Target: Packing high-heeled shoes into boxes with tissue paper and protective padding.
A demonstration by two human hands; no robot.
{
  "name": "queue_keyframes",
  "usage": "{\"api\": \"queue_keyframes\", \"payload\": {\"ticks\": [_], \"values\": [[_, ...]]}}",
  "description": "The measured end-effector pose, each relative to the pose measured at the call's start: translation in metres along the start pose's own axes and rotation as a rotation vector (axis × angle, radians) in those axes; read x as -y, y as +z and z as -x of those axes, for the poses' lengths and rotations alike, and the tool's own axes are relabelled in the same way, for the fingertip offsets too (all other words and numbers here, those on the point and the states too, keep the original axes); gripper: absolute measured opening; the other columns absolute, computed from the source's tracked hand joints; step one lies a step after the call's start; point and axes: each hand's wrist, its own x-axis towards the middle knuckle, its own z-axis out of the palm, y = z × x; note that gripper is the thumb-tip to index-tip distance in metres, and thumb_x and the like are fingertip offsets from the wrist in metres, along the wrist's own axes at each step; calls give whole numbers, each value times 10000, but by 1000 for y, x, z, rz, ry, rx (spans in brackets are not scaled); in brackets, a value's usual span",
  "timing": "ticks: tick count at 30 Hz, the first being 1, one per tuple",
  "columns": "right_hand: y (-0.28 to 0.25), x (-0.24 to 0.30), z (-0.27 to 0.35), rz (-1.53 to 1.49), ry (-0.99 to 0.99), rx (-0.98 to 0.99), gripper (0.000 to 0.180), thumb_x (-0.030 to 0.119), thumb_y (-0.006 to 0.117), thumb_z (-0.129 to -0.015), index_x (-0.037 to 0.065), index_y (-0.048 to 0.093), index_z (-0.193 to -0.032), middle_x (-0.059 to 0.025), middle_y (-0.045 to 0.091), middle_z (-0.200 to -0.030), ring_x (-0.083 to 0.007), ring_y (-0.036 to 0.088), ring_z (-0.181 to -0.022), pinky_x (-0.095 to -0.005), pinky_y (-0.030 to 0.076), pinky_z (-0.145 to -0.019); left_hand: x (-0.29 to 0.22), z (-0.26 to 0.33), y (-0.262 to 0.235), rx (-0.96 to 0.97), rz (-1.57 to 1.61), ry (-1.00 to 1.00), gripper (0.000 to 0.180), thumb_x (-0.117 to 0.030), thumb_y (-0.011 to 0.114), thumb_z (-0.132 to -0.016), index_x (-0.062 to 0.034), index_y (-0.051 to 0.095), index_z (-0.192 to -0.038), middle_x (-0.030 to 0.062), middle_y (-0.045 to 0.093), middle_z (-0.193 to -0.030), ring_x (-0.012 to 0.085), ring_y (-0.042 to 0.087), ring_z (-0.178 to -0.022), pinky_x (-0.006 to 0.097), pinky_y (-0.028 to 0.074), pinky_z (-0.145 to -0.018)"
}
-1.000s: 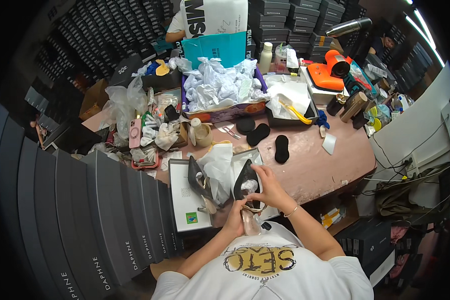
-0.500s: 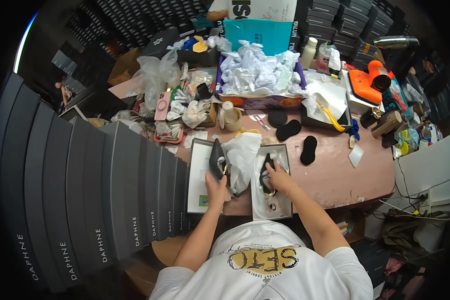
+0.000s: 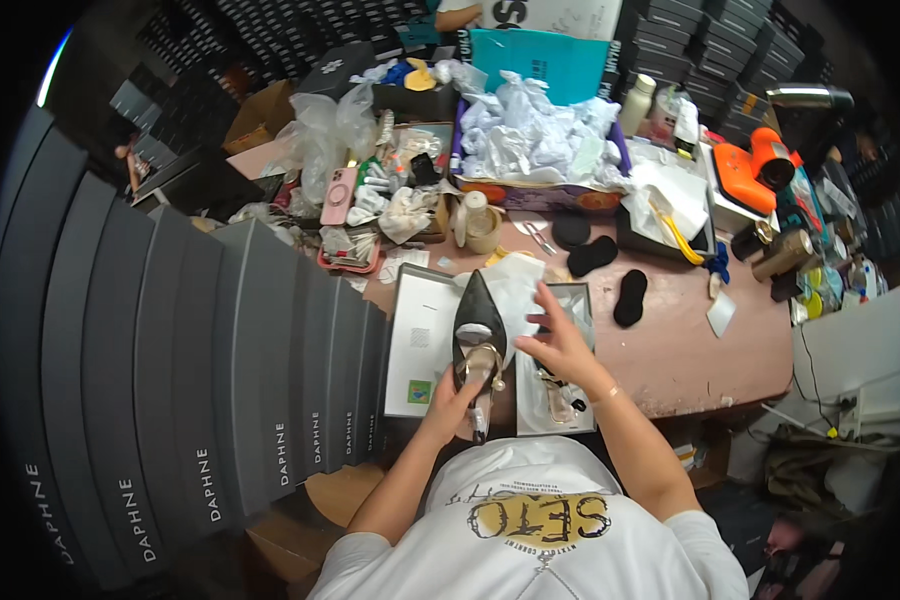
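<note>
A black shoe [image 3: 476,302] is gripped near its heel by the left hand [image 3: 453,403], toe toward twelve o'clock, seemingly to leave its opening exposed; at its three o'clock, the right hand [image 3: 564,350] is held above a box [image 3: 589,305], fingers apart.

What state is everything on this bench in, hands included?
Left hand: closed on the held shoe
Held shoe: toe pointing away from the person
Right hand: open, fingers apart
Other shoe: lying in the box
Box: open
Purple tray: heaped with crumpled paper
Bottle: upright, capped
</note>
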Motion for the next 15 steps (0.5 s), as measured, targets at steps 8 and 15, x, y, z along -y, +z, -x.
{"api": "queue_keyframes", "payload": {"ticks": [8, 15], "values": [[7, -10, -17, 260, -4, 65, 788, 217, 723, -796, 28, 292, -1428, -207, 613, -1107, -248, 618, -950, -337, 475, -843, 2, 15, 34, 94, 302, -259, 285, -165, 417, -926, -22, 491, -1161, 99, 615, -982, 192, 624, -827, 344, 516, -756], [-52, -42, 38, -284, 238, -196, 500, 201, 599, -914, 19, 420, -1344, -104, 600, -1073, -137, 612, -876, -260, 515, -722, 12, 9, 3, 105, 849, -444, 458, -393, 376, -952, 6, 551, -1093, 145, 611, -857, 244, 585, -699, 381, 502, -683]]}}
